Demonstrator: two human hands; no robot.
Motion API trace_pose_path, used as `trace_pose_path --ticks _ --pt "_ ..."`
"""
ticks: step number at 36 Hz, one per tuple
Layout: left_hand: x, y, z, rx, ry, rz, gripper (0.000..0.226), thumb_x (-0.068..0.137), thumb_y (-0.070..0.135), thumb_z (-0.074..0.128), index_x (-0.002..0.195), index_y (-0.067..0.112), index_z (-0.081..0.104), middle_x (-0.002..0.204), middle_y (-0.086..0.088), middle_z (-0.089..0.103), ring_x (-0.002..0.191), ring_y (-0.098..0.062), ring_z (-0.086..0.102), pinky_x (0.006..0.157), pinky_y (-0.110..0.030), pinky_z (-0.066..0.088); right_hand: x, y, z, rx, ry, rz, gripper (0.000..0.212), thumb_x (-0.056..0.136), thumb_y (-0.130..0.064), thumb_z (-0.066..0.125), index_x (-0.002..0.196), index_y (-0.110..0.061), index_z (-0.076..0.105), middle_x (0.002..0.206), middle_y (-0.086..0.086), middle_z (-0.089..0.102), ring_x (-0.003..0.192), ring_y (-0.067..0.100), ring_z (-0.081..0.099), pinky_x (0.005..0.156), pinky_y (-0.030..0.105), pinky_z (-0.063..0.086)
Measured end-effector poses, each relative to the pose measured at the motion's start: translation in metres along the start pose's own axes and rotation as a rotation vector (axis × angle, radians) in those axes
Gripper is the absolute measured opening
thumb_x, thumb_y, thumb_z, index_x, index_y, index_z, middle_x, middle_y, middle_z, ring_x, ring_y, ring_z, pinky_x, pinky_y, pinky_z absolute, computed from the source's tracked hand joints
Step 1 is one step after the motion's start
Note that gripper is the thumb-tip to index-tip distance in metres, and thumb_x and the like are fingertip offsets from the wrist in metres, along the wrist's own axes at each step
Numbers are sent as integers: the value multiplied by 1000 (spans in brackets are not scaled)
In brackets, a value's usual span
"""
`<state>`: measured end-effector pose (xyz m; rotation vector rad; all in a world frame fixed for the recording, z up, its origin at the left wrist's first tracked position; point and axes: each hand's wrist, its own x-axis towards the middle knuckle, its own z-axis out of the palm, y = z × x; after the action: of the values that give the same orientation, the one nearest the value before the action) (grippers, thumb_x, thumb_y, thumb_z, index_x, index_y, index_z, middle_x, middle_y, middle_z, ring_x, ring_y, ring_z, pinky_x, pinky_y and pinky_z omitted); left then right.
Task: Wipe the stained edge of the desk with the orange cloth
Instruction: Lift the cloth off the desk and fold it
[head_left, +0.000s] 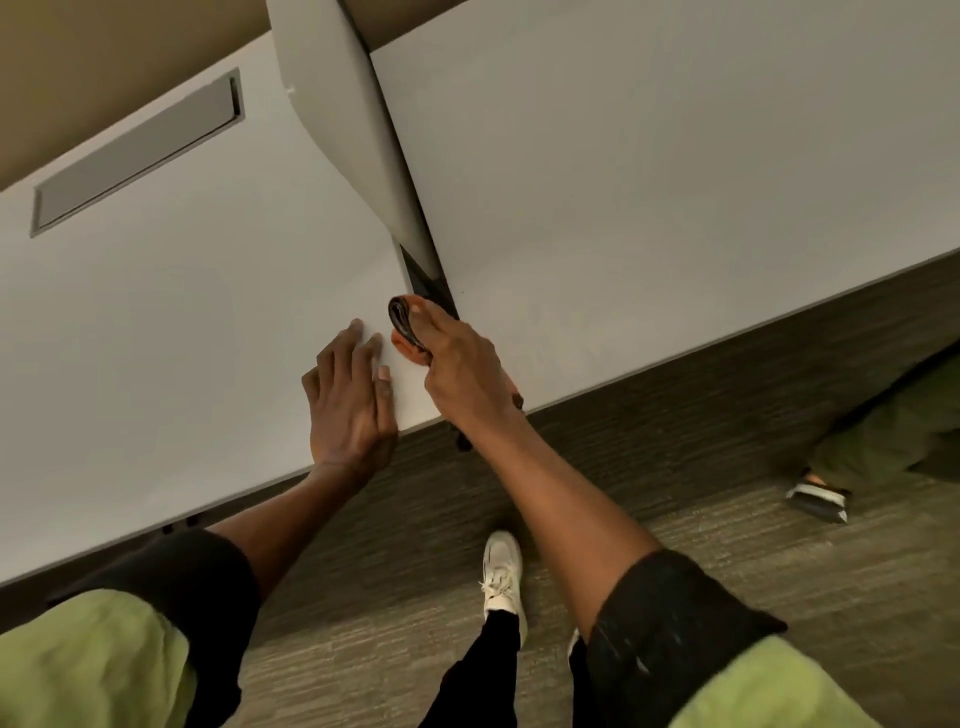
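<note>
My right hand (462, 364) is closed around a folded orange cloth (407, 332) whose dark folded end sticks out past my fingers. The cloth presses against the side edge of the left white desk (182, 322), in the narrow dark gap between it and the right desk (649, 182). My left hand (350, 400) lies flat on the left desk's near right corner, fingers spread, holding nothing. Stains on the edge are hidden by the cloth and hand.
A white divider panel (353, 130) stands between the two desks. A grey cable-slot cover (140, 150) is set into the left desk. Below is grey carpet (675, 519) with my white shoe (503, 577). Another person's leg and sandalled foot (818, 496) are at right.
</note>
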<state>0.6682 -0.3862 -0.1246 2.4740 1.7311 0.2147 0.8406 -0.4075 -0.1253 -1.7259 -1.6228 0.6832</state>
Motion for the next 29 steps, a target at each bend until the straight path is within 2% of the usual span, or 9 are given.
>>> trace_pose_path --ticks 3,7,10,14,18,22,23,27,29 --pt "-1 2 -3 -34 7 -11 76 112 62 6 156 18 50 172 -5 38 157 -28 33 123 -49 30 9 4 -4 -118 -58 -83 68 96 0 61 159 -11 39 165 14 41 143 33 50 114 47 50" --pt "-2 2 -5 -33 -16 16 86 110 66 3 158 14 51 174 -11 38 158 -32 33 122 -52 31 -24 5 -17 -237 -119 -171 71 94 -1 66 159 -12 40 167 18 35 148 37 44 118 50 45" --pt "-2 2 -7 -16 -32 32 84 110 64 9 158 10 52 174 -14 38 158 -36 34 120 -55 33 -68 -1 -24 -233 -143 -166 76 89 -2 70 159 -12 40 168 17 35 150 38 42 118 53 41" --pt "-2 4 -11 -6 -56 30 78 107 58 20 158 8 51 174 -16 37 158 -38 35 120 -54 32 -113 -10 -26 -263 -238 -112 81 91 -4 69 162 -13 32 172 16 24 156 39 31 123 54 38" --pt "-2 4 -12 2 -57 39 76 107 56 22 159 8 51 174 -17 37 159 -38 35 120 -55 33 -141 -13 -23 -136 -217 85 81 95 2 60 164 -18 24 174 8 19 161 26 24 128 43 32" --pt "-2 3 -13 -2 -65 28 74 107 55 22 157 9 52 174 -17 37 159 -37 34 121 -55 33 -155 -16 -24 139 -61 350 72 98 12 52 160 -22 36 168 -2 36 153 15 41 122 30 41" --pt "-2 4 -13 2 -70 26 75 107 56 22 157 9 52 174 -17 37 159 -37 34 121 -55 32 -157 -18 -26 227 -16 431 71 97 14 52 157 -22 42 165 -3 41 150 15 45 122 30 42" --pt "-1 4 -15 11 -70 23 75 108 57 21 157 9 51 173 -17 37 159 -37 33 122 -55 32 -165 -26 -37 568 122 679 61 100 10 51 147 -28 58 149 -7 61 130 25 65 107 51 56" --pt "-1 3 -16 9 -73 19 75 108 58 21 157 9 51 172 -17 37 158 -37 34 122 -55 32 -167 -28 -46 590 164 705 56 100 5 55 143 -30 63 141 -10 67 126 15 67 105 48 58"
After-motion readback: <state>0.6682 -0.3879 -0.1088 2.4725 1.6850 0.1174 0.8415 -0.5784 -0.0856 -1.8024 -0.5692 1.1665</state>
